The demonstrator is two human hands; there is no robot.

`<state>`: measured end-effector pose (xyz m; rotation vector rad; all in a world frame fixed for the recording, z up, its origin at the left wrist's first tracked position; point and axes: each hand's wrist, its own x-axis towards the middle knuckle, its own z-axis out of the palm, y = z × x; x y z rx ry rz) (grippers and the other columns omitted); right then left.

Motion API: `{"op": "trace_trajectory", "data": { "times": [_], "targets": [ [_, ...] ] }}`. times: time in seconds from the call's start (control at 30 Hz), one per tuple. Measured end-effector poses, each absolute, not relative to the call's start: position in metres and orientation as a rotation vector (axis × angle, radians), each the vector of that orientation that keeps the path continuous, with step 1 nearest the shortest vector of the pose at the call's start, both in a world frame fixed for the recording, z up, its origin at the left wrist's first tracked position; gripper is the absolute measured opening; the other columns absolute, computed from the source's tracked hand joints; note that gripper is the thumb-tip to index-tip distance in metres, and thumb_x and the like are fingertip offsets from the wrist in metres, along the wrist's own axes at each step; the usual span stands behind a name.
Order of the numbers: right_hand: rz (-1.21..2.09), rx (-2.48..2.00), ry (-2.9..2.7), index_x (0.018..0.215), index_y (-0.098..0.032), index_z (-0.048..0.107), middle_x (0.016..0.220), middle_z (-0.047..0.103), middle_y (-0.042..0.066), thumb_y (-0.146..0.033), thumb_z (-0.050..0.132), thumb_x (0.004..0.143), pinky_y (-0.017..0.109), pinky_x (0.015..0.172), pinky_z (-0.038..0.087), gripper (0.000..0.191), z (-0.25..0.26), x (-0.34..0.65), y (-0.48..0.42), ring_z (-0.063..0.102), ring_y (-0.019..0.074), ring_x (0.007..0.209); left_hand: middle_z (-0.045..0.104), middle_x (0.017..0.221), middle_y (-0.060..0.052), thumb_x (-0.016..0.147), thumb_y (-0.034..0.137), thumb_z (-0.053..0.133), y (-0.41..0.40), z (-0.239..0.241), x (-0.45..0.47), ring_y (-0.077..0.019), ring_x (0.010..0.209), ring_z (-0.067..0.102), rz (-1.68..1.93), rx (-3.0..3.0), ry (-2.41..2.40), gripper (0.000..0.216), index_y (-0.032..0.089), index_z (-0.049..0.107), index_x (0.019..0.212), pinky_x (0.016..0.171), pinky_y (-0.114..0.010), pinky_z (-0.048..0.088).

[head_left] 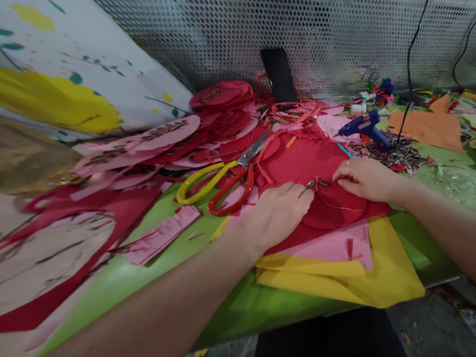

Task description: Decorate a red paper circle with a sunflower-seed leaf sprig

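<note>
On a red paper circle (342, 210), two striped sunflower seeds (323, 182) lie beside a bit of pinkish-red string. My left hand (280, 213) rests on the circle's left side, its fingers together and bent against the paper, the fingertips touching the seeds' left end; its thumb is hidden. Just right of the seeds, my right hand (366, 179) is closed in a pinch above the circle; whatever is between thumb and finger cannot be made out. Beneath lie a larger red sheet (301, 161), pink paper (330, 243) and yellow paper (390, 267).
Scissors (243, 166) with yellow and red handles lie left of my left hand. A blue glue gun (366, 128) stands by a pile of sunflower seeds (403, 153). A phone (278, 74) leans on the perforated metal panel (334, 44). Pink seed-decorated paper pieces (163, 133) are heaped left.
</note>
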<state>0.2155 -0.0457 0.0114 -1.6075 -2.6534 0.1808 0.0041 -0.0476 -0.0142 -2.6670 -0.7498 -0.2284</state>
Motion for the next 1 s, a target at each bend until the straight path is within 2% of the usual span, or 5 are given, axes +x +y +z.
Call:
{"op": "trace_trajectory", "data": {
  "times": [0.23,0.43,0.57,0.73,1.0],
  "targets": [
    [0.186,-1.631,-2.671,0.101,-0.018,0.064,0.104,0.067,0.006,-0.019,0.042,0.083,0.032,0.083,0.042,0.029,0.013,0.214,-0.046,0.06,0.0206,0.097,0.063,0.069,-0.005,0.083,0.007,0.045,-0.05,-0.011,0.007,-0.0195,0.066,0.061,-0.191,-2.643,-0.801,0.018,0.012,0.063,0.081,0.056,-0.029,0.048],
    [0.185,-1.605,-2.673,0.1,-0.019,0.065,0.104,0.067,0.006,-0.017,0.042,0.082,0.031,0.084,0.042,0.029,0.012,0.215,-0.046,0.059,0.0198,0.098,0.064,0.074,-0.004,0.082,0.01,0.05,-0.047,-0.012,0.007,-0.0197,0.07,0.061,-0.174,-2.674,-0.851,0.015,0.013,0.064,0.084,0.056,-0.029,0.048],
    [0.177,-1.598,-2.673,0.1,-0.019,0.065,0.103,0.067,0.006,-0.017,0.042,0.082,0.031,0.083,0.042,0.029,0.011,0.215,-0.046,0.06,0.0193,0.096,0.064,0.073,-0.004,0.083,0.012,0.048,-0.047,-0.011,0.008,-0.0205,0.07,0.061,-0.213,-2.707,-0.896,0.018,0.015,0.065,0.079,0.053,-0.029,0.046],
    [0.193,-1.61,-2.67,0.1,-0.019,0.065,0.102,0.067,0.006,-0.016,0.042,0.082,0.031,0.081,0.042,0.03,0.012,0.215,-0.046,0.06,0.0195,0.094,0.064,0.078,-0.004,0.082,0.016,0.045,-0.048,-0.01,0.009,-0.0205,0.076,0.06,-0.26,-2.819,-1.026,0.022,0.015,0.067,0.08,0.062,-0.031,0.048],
    [0.194,-1.602,-2.674,0.099,-0.019,0.065,0.101,0.067,0.006,-0.015,0.042,0.081,0.03,0.081,0.042,0.03,0.012,0.216,-0.046,0.06,0.0189,0.093,0.064,0.088,-0.005,0.078,0.011,0.043,-0.049,-0.003,0.009,-0.0207,0.085,0.059,-0.146,-2.868,-1.089,0.028,0.016,0.068,0.089,0.068,-0.031,0.048]
  ]
}}
